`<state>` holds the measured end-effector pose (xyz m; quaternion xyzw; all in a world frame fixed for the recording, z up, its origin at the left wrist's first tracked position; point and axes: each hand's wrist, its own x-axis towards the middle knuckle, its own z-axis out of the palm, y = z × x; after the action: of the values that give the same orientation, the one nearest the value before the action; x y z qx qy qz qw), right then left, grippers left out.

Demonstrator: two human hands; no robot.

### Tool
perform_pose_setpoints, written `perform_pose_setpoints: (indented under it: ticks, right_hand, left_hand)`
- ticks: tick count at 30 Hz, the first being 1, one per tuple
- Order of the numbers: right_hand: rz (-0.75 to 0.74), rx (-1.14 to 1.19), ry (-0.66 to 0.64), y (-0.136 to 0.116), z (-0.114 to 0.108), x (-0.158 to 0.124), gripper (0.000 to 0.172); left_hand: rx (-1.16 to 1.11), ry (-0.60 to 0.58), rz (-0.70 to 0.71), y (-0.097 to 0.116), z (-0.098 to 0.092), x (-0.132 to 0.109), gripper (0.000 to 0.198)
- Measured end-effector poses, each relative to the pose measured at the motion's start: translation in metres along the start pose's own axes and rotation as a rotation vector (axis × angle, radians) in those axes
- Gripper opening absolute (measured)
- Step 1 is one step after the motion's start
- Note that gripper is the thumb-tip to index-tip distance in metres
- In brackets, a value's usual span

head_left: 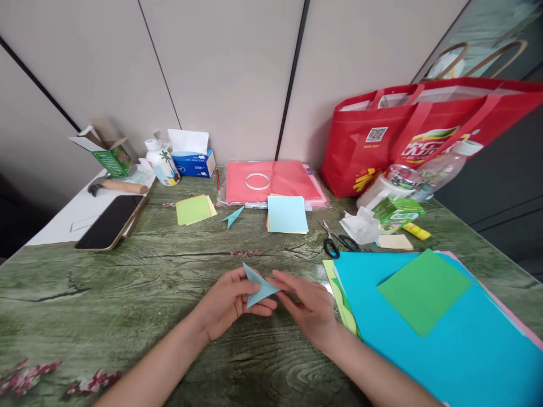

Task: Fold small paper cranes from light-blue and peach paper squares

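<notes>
Between my hands, above the table, is a light blue folded paper (262, 287) with pointed corners. My left hand (234, 299) grips it, thumb on top and fingers underneath. The fingers of my right hand (309, 302) close on its right-hand point. Beyond them on the table lies a small teal folded paper piece (233, 217). To its right sits a stack of light blue square paper (287, 214), and to its left some light green square sheets (195, 210).
Black-handled scissors (335, 240) lie beyond my right hand. Large blue sheets (407, 362) with a green square (424, 291) on top cover the right side. A phone (111, 221), hammer (116, 185), tissue box (193, 163), red packet (280, 181) and red bag (365, 141) stand around the back.
</notes>
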<state>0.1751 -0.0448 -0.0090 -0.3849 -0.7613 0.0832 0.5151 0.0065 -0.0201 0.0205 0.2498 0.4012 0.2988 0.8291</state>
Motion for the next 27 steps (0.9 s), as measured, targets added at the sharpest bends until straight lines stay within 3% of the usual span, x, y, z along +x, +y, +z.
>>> perform_pose_setpoints:
  ticks: [7,12,17,21,24,27]
  right_hand:
    - [-0.061,0.061,-0.041,-0.004,-0.003,0.004,0.050]
    - [-0.065,0.082,-0.079,-0.003,-0.001,0.004,0.047]
    - [-0.032,0.080,-0.020,-0.002,-0.006,0.006,0.044]
    - [0.204,0.077,0.123,-0.003,-0.008,0.006,0.031]
    - [0.334,0.131,0.148,-0.007,-0.005,0.004,0.023]
    - [0.321,0.190,0.139,-0.013,-0.002,0.003,0.021]
  left_hand:
    - [-0.044,-0.006,0.002,0.000,-0.002,0.001,0.011]
    - [-0.088,0.031,-0.014,-0.006,-0.001,0.003,0.014]
    - [-0.114,-0.127,0.054,0.000,-0.001,0.001,0.018]
    - [-0.007,-0.262,0.166,0.004,0.002,-0.002,0.028]
    - [0.211,-0.185,0.296,0.000,0.003,-0.002,0.027]
    - [0.366,0.000,0.433,-0.007,0.004,-0.001,0.016]
